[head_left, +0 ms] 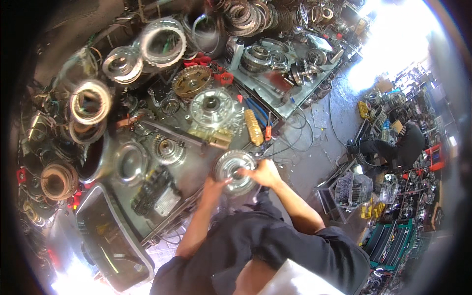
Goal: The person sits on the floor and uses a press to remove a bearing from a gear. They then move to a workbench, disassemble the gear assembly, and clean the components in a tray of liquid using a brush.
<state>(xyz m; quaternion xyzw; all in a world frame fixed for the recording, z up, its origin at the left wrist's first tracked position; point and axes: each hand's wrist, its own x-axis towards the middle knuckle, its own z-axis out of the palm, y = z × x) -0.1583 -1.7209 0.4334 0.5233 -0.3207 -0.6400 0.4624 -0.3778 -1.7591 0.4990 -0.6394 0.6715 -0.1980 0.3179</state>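
Note:
Between my two hands is a round silver metal drum [236, 166] with rings inside it, held off the bench's front edge. My left hand [212, 189] grips its lower left rim, thumb laid over the top. On the right side my right hand [263, 173] clasps it, the thumb reaching in toward the centre. The fingers beneath the drum are hidden. Just beyond it lie a brass-coloured cylinder [220, 138] at the end of a dark bar and a silver finned housing [212, 106]. A toothed gear part [168, 149] rests to the left.
A yellow ribbed piece [253, 127] and an orange-handled screwdriver [268, 132] lie right of the housing. A black valve-body-like block [153, 192] and a dark tub [114, 236] are at left. Steel rings crowd the back. Another person [407, 144] sits at right among parts; cables cross the floor.

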